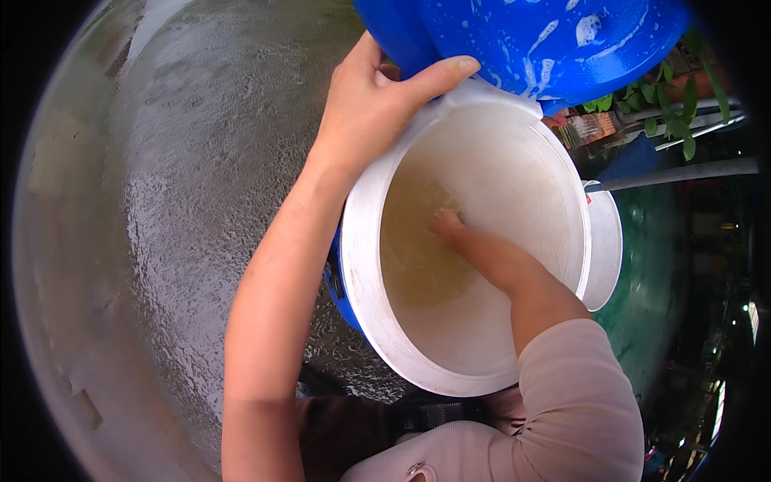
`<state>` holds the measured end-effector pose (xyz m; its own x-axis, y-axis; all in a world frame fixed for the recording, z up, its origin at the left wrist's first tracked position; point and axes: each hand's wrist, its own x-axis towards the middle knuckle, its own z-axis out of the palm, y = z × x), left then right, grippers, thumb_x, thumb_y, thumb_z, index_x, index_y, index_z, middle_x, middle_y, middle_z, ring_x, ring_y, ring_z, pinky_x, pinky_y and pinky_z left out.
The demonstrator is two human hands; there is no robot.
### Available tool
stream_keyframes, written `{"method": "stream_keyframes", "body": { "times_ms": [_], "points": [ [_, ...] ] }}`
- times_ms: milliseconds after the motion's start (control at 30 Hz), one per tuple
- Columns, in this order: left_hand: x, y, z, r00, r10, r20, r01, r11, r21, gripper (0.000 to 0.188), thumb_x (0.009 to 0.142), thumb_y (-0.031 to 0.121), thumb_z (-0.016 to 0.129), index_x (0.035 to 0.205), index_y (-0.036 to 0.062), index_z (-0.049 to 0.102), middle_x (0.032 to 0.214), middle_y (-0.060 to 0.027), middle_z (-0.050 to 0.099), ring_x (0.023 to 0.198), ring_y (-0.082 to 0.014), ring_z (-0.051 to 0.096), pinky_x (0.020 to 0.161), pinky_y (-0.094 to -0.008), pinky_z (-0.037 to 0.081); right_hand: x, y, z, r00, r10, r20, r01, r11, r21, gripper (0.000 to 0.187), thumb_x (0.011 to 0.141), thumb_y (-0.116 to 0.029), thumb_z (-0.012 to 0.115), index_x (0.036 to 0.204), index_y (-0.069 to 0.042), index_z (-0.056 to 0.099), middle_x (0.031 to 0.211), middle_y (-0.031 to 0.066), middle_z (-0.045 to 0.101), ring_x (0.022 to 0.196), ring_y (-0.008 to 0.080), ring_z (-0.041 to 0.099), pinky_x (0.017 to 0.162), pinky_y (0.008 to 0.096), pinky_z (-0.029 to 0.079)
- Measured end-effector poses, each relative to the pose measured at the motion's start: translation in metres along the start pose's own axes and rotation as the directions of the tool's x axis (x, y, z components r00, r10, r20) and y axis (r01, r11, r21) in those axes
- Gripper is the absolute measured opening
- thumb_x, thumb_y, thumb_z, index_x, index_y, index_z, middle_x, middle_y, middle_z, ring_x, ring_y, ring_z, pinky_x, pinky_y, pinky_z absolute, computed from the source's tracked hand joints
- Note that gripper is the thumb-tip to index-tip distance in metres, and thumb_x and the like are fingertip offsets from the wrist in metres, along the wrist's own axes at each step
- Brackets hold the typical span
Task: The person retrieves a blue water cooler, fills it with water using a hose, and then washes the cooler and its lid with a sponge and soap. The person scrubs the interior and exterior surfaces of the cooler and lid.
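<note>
Fingers of the right hand [446, 222] are sunk in cloudy yellowish water at the bottom of a white bucket [377, 321], so whether they are curled or spread cannot be told. Beside it, the left hand [377, 100] clamps the bucket's far rim, thumb hooked over the edge. Wet, glistening concrete ground [185, 201] lies underneath. Beyond the rim, a soapy blue tub [546, 40] presses close, with green plants [683, 104] behind. Slippery suds on that rim could likely loosen the grip, tipping the bucket and spilling the water.

blue tub [522, 40] crowding white bucket [365, 265] rim, wet floor [185, 201] open left
</note>
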<state>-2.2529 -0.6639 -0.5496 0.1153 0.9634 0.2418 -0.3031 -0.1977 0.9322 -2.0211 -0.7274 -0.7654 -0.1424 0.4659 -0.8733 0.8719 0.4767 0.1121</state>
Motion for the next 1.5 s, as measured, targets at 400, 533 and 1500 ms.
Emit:
{"method": "stream_keyframes", "body": {
  "times_ms": [400,533,1500],
  "points": [
    [0.001,0.000,0.000,1.000,0.009,0.008,-0.010,0.999,0.039,0.044,0.071,0.029,0.073,0.102,0.0015,0.059,0.094,-0.0115,0.063,0.086,-0.0187,0.060,0.079,-0.0300,0.047,0.023,-0.106,-0.024,0.956,-0.203,-0.213,0.271,0.889,0.369,0.020,0.079,-0.013,0.054,0.093,-0.002,0.064,0.087,0.0141,0.063,0.086,0.0251,0.062,0.068,0.0393,0.051],
    [-0.001,0.005,0.003,1.000,0.012,0.006,-0.012,1.000,0.009,0.048,0.070,0.031,0.074,0.104,0.0011,0.058,0.095,-0.0146,0.063,0.088,-0.0214,0.062,0.080,-0.0323,0.048,0.018,-0.102,-0.037,0.937,-0.238,-0.255,0.337,0.808,0.483,0.020,0.079,-0.013,0.054,0.093,-0.002,0.064,0.088,0.0138,0.063,0.086,0.0246,0.062,0.068,0.0391,0.051],
    [-0.006,-0.001,0.000,0.998,-0.044,-0.033,0.042,0.997,-0.067,0.040,0.075,0.022,0.072,0.103,-0.0007,0.055,0.097,-0.0080,0.060,0.085,-0.0123,0.055,0.077,-0.0255,0.044,-0.049,-0.082,-0.124,0.766,0.641,0.054,0.378,-0.517,0.768,0.022,0.088,-0.015,0.045,0.102,-0.003,0.058,0.102,0.0132,0.060,0.090,0.0239,0.060,0.061,0.0393,0.053]
  ]
}}
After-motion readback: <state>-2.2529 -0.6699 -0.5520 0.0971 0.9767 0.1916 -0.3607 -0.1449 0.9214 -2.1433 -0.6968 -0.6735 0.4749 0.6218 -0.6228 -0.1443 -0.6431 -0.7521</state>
